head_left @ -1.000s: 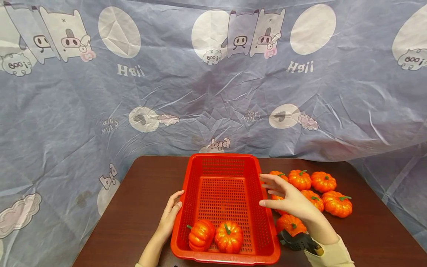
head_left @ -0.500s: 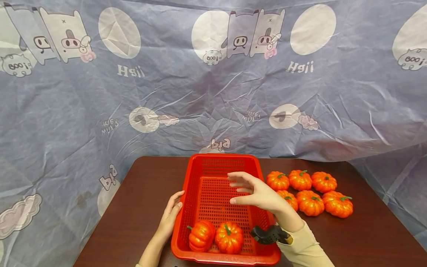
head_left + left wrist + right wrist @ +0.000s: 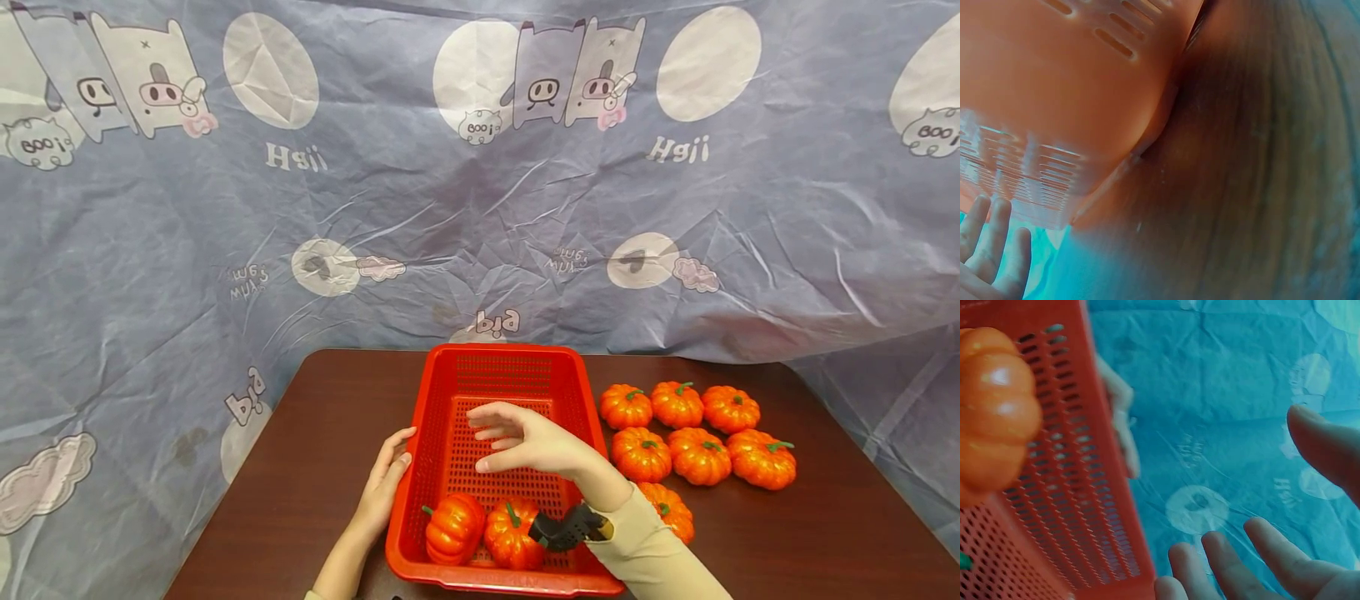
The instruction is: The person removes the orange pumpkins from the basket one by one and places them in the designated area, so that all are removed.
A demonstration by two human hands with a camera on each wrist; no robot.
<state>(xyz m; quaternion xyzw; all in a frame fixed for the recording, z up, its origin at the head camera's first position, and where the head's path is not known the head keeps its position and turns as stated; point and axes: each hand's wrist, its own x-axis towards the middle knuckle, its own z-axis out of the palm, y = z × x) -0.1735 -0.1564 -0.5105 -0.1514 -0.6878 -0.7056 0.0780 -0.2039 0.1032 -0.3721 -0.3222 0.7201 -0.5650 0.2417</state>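
Observation:
A red plastic basket (image 3: 450,575) stands on the dark table, two orange pumpkins side by side at its near end: a left one (image 3: 453,530) and a right one (image 3: 512,533). My left hand (image 3: 381,483) rests against the basket's left side, and its fingers (image 3: 997,240) lie along the slotted outer wall (image 3: 1072,81) in the left wrist view. Over the middle of the basket hovers my right hand (image 3: 528,442), thumb and fingers spread with nothing between them. The right wristband (image 3: 566,531) partly covers the right pumpkin in the head view.
Several more pumpkins (image 3: 699,456) sit in rows on the table (image 3: 817,542), right of the basket. The nearest of them (image 3: 667,510) is partly hidden by my right sleeve (image 3: 660,554). A grey-blue printed cloth (image 3: 480,208) hangs behind the table.
My right hand has moved left, from the basket's right rim beside the loose pumpkins to above the basket's middle. The left hand and the two pumpkins in the basket have stayed put.

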